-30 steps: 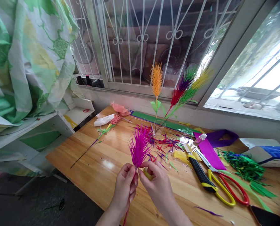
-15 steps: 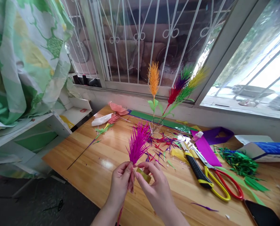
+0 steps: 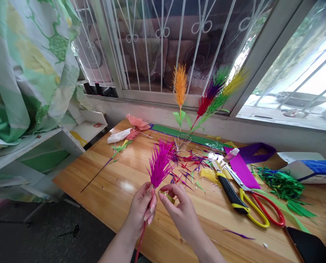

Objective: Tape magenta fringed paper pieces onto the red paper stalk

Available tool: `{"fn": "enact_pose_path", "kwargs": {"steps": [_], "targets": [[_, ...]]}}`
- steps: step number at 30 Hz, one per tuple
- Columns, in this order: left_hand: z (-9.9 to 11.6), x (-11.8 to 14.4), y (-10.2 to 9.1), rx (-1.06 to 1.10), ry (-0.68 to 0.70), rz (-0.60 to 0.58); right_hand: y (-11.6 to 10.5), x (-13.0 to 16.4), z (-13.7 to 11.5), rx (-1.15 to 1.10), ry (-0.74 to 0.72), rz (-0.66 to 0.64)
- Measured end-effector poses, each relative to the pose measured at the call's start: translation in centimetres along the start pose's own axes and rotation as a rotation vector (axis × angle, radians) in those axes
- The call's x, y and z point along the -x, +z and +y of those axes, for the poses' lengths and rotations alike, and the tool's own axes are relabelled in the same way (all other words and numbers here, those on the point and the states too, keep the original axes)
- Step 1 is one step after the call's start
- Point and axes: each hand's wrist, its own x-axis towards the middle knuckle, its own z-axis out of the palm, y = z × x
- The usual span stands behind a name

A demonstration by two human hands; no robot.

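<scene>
A spiky magenta paper flower head [image 3: 160, 164] stands upright above my left hand [image 3: 142, 206]. That hand is closed on the base of the flower, and the reddish stem [image 3: 140, 241] runs down below it. Close by on the right is my right hand [image 3: 181, 206], thumb and fingers pinched on a yellow strip [image 3: 170, 197]. The strip is partly hidden by the fingers, so I cannot tell whether it touches the stem. Red and purple paper scraps [image 3: 194, 160] lie on the table behind the flower.
To the right lie a utility knife [image 3: 231, 193], scissors [image 3: 272, 210], green shreds [image 3: 282, 184] and a phone [image 3: 307, 243]. A clear cup [image 3: 183, 142] at the back holds an orange paper spike [image 3: 180, 87] and other coloured ones. A pink flower stem [image 3: 97, 175] lies left.
My left fingers have curled further around the flower's base. The yellow strip has turned in my right hand and shows less of its surface. The whole view has shifted slightly.
</scene>
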Motion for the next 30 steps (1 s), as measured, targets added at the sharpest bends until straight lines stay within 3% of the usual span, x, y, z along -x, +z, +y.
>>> {"fn": "enact_pose_path", "kwargs": {"steps": [10,22,27,30], "targets": [[-0.5,-0.2,-0.2,-0.161,0.062,0.095,0.4,-0.5,-0.8,0.084,-0.006,0.055],[-1.1,-0.7,0.1,-0.186,0.043,0.216,0.7,0.9,-1.3,0.06,-0.289,0.136],[-2.0,-1.2,-1.3,-0.17,0.02,0.243,1.4,0.3,-1.4,0.082,-0.322,0.108],[-2.5,-2.2,-2.4,-0.148,0.013,0.282,2.4,-0.5,-1.6,0.245,-0.321,0.031]]}}
